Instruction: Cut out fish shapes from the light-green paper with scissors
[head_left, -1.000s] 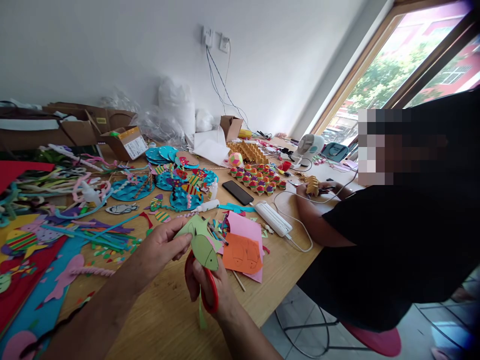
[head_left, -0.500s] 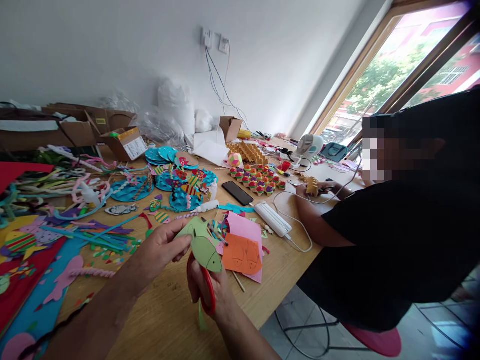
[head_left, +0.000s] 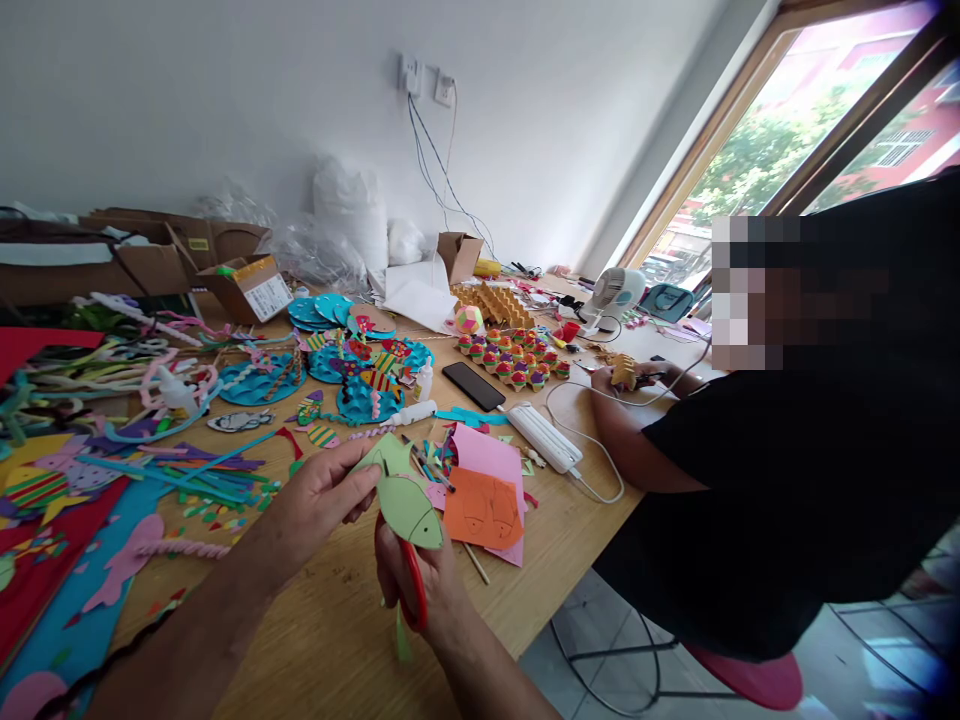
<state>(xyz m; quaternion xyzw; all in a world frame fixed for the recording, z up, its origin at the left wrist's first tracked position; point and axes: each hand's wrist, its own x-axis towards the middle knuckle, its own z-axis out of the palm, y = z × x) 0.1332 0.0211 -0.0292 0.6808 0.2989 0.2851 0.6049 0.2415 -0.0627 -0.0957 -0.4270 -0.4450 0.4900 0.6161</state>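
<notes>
My left hand [head_left: 334,490] pinches the tail end of a green paper fish [head_left: 409,512], which has a drawn eye and a curved gill line. Red-handled scissors [head_left: 414,590] are gripped in my right hand [head_left: 439,575], just under the fish; their blades are mostly hidden behind the green paper. A thin green paper strip [head_left: 403,635] hangs below my right hand. Close by on the right lies an orange sheet [head_left: 484,507] with fish outlines drawn on it, resting over a pink sheet [head_left: 495,455].
Paper scraps, pipe cleaners [head_left: 150,340] and blue decorated plates [head_left: 262,380] cover the left. Ahead lie a black phone [head_left: 473,386], a white power strip [head_left: 544,437] with its cable, and a painted egg tray [head_left: 514,355]. At right a person in black [head_left: 765,470] holds cardboard [head_left: 622,370].
The green fish and the scissors have shifted very slightly, with the fish's body tilting a little against my left fingers. Otherwise the view has only moved a bit.
</notes>
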